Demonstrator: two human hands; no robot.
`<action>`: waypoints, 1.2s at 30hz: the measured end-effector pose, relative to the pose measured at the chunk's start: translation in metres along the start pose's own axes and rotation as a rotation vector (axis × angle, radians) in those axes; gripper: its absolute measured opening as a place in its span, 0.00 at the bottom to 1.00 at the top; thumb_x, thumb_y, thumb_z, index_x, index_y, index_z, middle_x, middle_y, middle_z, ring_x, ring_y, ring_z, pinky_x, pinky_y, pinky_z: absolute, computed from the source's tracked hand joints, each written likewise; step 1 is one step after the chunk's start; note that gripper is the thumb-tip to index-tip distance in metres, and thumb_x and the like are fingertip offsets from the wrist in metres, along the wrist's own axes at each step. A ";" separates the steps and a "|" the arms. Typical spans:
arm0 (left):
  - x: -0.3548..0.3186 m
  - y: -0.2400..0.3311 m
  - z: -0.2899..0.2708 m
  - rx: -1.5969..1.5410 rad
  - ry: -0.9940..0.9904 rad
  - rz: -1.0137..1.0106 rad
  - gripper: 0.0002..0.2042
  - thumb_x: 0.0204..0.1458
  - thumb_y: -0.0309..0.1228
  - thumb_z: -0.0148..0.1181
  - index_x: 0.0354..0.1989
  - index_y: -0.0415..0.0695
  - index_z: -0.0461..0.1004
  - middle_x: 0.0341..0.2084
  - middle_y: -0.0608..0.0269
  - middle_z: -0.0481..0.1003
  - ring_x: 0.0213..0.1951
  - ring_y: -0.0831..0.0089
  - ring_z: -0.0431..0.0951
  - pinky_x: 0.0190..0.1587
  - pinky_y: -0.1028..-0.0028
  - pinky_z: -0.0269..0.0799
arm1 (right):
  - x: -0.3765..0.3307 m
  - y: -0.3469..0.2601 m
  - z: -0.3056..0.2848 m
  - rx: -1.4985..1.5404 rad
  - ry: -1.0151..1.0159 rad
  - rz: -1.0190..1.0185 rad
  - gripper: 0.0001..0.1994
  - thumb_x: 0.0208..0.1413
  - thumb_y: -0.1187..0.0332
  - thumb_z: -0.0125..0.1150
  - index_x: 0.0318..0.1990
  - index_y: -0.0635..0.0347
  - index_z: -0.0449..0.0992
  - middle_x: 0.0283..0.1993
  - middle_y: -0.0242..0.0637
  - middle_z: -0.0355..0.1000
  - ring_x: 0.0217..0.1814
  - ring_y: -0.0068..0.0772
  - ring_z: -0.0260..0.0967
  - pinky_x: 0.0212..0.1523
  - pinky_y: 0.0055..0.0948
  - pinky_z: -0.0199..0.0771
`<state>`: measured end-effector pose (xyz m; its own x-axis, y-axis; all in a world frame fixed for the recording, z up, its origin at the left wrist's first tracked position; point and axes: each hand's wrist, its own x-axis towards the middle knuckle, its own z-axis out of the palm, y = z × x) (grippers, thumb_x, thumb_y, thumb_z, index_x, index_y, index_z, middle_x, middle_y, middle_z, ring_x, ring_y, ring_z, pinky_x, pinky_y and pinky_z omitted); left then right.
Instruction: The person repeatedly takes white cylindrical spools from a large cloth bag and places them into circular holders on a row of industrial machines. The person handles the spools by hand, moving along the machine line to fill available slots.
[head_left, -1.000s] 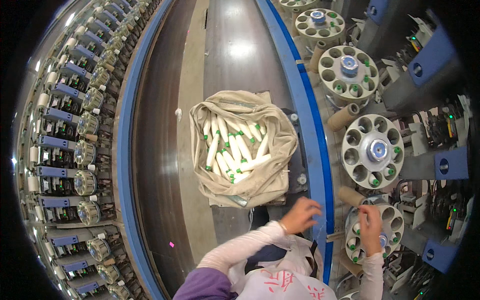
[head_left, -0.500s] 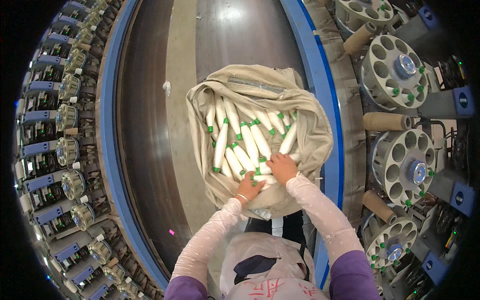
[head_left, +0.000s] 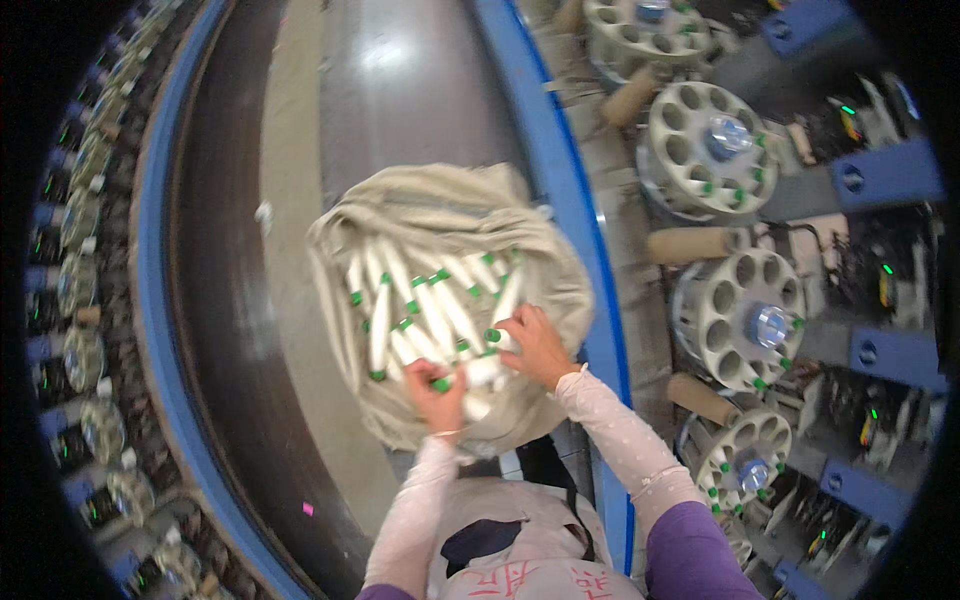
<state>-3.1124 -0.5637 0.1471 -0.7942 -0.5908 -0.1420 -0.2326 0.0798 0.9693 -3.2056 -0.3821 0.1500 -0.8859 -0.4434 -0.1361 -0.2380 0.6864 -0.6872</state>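
Note:
A beige cloth sack (head_left: 440, 205) stands open in front of me, filled with several white yarn bobbins (head_left: 425, 305) with green ends. My left hand (head_left: 437, 392) is closed around a white bobbin with a green tip at the sack's near edge. My right hand (head_left: 536, 345) grips other white bobbins just to the right, inside the sack. Both forearms wear pale dotted sleeves.
A blue rail (head_left: 560, 200) runs along the right of the sack. Beyond it stand round white magazines (head_left: 705, 135) with holes, some holding green-tipped bobbins, and brown tubes (head_left: 700, 245). A row of spindles (head_left: 85, 300) curves along the left. Grey floor (head_left: 400, 90) lies ahead.
A second ago my hands were at the right-hand magazine; they came to the sack and now each grips bobbins. The view has shifted so the sack sits lower and nearer.

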 end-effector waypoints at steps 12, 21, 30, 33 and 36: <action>-0.036 0.263 0.097 -0.069 -1.184 0.340 0.27 0.48 0.25 0.69 0.59 0.42 0.69 0.46 0.64 0.73 0.31 0.81 0.68 0.37 0.78 0.68 | -0.189 -0.035 -0.217 1.700 0.414 -0.012 0.34 0.60 0.34 0.46 0.60 0.53 0.64 0.44 0.32 0.67 0.46 0.36 0.70 0.47 0.41 0.74; -0.180 0.244 0.224 -0.379 -1.030 0.300 0.08 0.64 0.26 0.56 0.42 0.44 0.62 0.36 0.58 0.76 0.38 0.73 0.74 0.45 0.73 0.71 | -0.287 0.027 -0.334 0.311 0.158 -0.026 0.22 0.68 0.53 0.54 0.57 0.62 0.71 0.46 0.45 0.75 0.47 0.37 0.74 0.49 0.31 0.71; -0.152 0.219 0.243 -0.618 -0.675 -0.063 0.06 0.67 0.32 0.54 0.43 0.48 0.63 0.37 0.58 0.76 0.38 0.73 0.73 0.43 0.72 0.73 | -0.352 0.102 -0.355 1.674 0.830 -0.089 0.12 0.72 0.62 0.47 0.35 0.55 0.72 0.26 0.25 0.60 0.32 0.23 0.66 0.46 0.29 0.71; -0.145 0.212 0.236 -0.578 -0.606 -0.063 0.06 0.66 0.32 0.55 0.43 0.49 0.63 0.37 0.58 0.76 0.37 0.72 0.74 0.43 0.71 0.73 | -0.336 0.111 -0.346 1.883 0.551 -0.267 0.08 0.69 0.63 0.52 0.38 0.55 0.72 0.28 0.25 0.61 0.31 0.22 0.64 0.45 0.33 0.72; -0.129 0.208 0.227 -0.583 -0.619 -0.120 0.07 0.65 0.32 0.55 0.43 0.49 0.63 0.36 0.57 0.76 0.37 0.72 0.74 0.44 0.71 0.73 | -0.330 0.124 -0.360 0.645 0.652 0.067 0.04 0.65 0.67 0.59 0.41 0.57 0.75 0.29 0.23 0.63 0.31 0.19 0.63 0.40 0.26 0.67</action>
<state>-3.1856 -0.2892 0.3212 -0.9854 -0.0109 -0.1697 -0.1437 -0.4809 0.8649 -3.0858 0.0574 0.3667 -0.9856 0.1329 0.1048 -0.0835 0.1571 -0.9841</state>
